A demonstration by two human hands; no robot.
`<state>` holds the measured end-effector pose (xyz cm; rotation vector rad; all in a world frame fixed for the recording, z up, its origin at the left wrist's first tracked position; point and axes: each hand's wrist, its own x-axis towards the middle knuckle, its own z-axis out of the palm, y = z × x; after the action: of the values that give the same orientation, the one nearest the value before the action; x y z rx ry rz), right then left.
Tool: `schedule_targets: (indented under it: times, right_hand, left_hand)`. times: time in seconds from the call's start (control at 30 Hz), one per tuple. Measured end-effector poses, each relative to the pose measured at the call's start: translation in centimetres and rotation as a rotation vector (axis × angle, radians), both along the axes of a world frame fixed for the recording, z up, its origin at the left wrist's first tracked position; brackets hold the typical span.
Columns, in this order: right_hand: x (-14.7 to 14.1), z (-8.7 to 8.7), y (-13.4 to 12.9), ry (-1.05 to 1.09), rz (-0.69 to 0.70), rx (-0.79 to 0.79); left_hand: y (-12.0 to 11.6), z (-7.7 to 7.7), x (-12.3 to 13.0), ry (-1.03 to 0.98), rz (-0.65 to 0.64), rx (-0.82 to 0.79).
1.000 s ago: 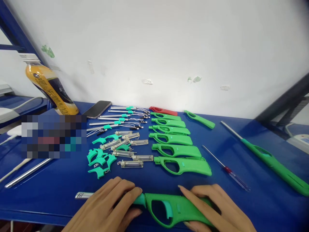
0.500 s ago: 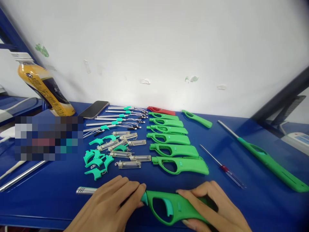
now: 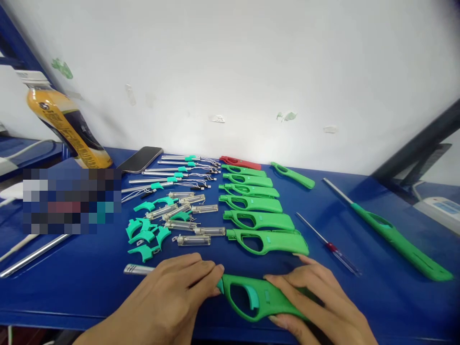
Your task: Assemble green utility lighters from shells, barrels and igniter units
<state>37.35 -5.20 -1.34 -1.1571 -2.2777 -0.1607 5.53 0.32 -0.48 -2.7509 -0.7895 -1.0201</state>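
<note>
A green long-necked gas lighter with a teal trigger lies across the front of the table between both hands. My left hand is closed round its neck where the metal tube meets the body; the tube's slotted tip sticks out to the left. My right hand grips the rear of the handle, thumb below and fingers on top, covering its end. Just beyond lies a row of green lighter shells. Clear fuel tanks and teal triggers lie loosely left of the shells.
Metal tubes with wires, a phone and a red shell lie farther back. A screwdriver and another whole lighter are at right. A yellow drink bottle leans at left, near a blurred patch.
Both hands have shifted slightly away from me with the lighter, and its tube tip sits a little more to the right. My right hand's fingers are more extended over the handle.
</note>
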Motion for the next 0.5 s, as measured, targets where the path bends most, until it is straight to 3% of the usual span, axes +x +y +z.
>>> schedule_targets:
  times: [0.23, 0.37, 0.5]
  right_hand:
    - [-1.0, 0.9, 0.1, 0.089, -0.016, 0.049]
    - [-1.0, 0.8, 0.1, 0.056, -0.035, 0.045]
    - [-1.1, 0.2, -0.2, -0.032, -0.026, 0.069]
  left_hand:
    - [-1.6, -0.5, -1.3, 0.299, 0.064, 0.064]
    - [-0.9, 0.1, -1.1, 0.305, 0.048, 0.073]
    - [0.2, 1.1, -0.4, 0.185, 0.026, 0.079]
